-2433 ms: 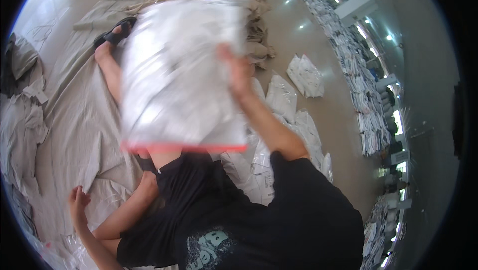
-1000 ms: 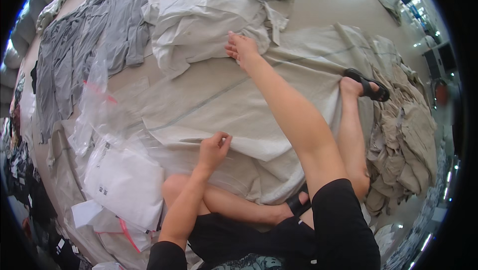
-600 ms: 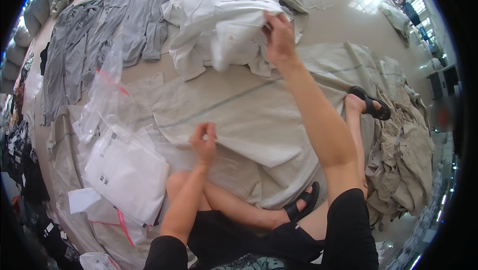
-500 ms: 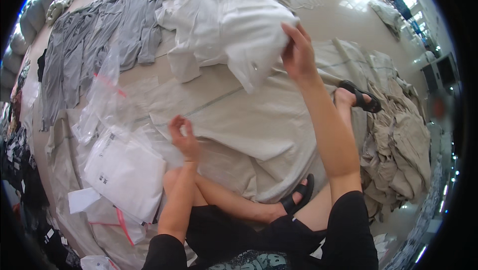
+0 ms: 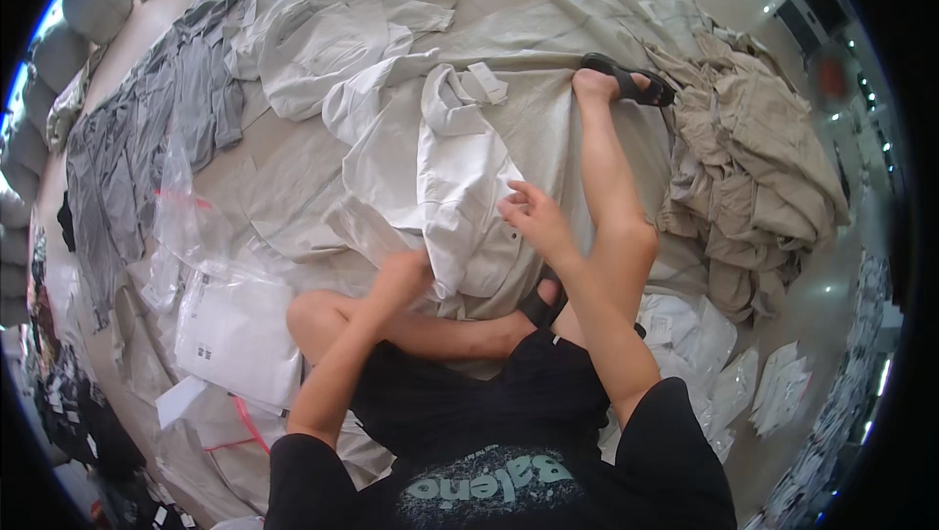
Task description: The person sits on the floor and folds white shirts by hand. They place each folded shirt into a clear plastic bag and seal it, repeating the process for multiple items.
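A white collared garment [image 5: 465, 168] with a pale paper tag [image 5: 487, 83] at its collar lies spread between my legs. My right hand [image 5: 540, 225] is at its right edge, the fingertips pinching the cloth. Near the lower left of the garment my left hand [image 5: 403, 278] is closed in a fist against the fabric; its fingertips are hidden. Just beyond lies another white garment [image 5: 328, 36], overlapping the grey clothes.
Clear bags with white folded contents [image 5: 240, 339] lie left of my knee. Grey garments [image 5: 166, 154] spread at the far left. A beige clothes heap [image 5: 743, 168] lies right of my sandalled foot [image 5: 626, 82]. More bagged white items [image 5: 685, 334] sit by my right thigh. Beige sheeting [image 5: 293, 178] covers the floor.
My right hand has come down and nearer, bringing the white garment from the far side to between my legs. My left hand, empty before, has moved right onto the cloth. The view has shifted.
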The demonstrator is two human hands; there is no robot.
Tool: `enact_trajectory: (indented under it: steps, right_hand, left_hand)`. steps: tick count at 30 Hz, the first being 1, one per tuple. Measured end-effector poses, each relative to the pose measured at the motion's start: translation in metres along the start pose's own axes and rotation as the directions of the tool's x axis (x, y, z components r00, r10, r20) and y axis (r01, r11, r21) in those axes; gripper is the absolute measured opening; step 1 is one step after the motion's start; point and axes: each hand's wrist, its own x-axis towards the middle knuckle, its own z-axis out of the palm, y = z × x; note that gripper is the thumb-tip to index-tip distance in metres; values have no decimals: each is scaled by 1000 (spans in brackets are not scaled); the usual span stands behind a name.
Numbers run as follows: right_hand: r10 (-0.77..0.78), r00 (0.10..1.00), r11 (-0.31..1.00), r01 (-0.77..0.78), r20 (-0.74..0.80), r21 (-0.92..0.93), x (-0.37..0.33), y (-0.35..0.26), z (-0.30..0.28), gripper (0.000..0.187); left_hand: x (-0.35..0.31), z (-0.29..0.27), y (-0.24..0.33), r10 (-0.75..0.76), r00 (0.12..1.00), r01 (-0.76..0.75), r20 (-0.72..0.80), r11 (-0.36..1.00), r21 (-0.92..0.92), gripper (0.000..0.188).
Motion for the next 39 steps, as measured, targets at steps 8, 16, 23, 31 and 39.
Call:
enact_trajectory:
  steps: [8,16,23,31,39]
  right_hand:
    - [-139,989,559,36,-52,-828,36,-51,88,62]
    - [-548,813,504,510,198,-697,-29,-10,88,25]
    - [-560,717,525,695,415,-492,-125,-11,64,21]
    - [-759,620,488,744,200,-457,-132,-71,86,48]
    - [-617,715,465,668,328,-581,-88,-8,172,20]
  left_hand:
    - [-55,61,126,403,854,-289,329,893,-345,32]
    - [70,-96,31,-120,894,24,-433,975,-221,35]
    - [110,-129,-20,-486,853,231,-189,677,-699,55]
    - [26,-120,-6,-396,914,281,84,472,-835,31]
    - [22,-135,-7,-346,928,334,137,611,-717,28]
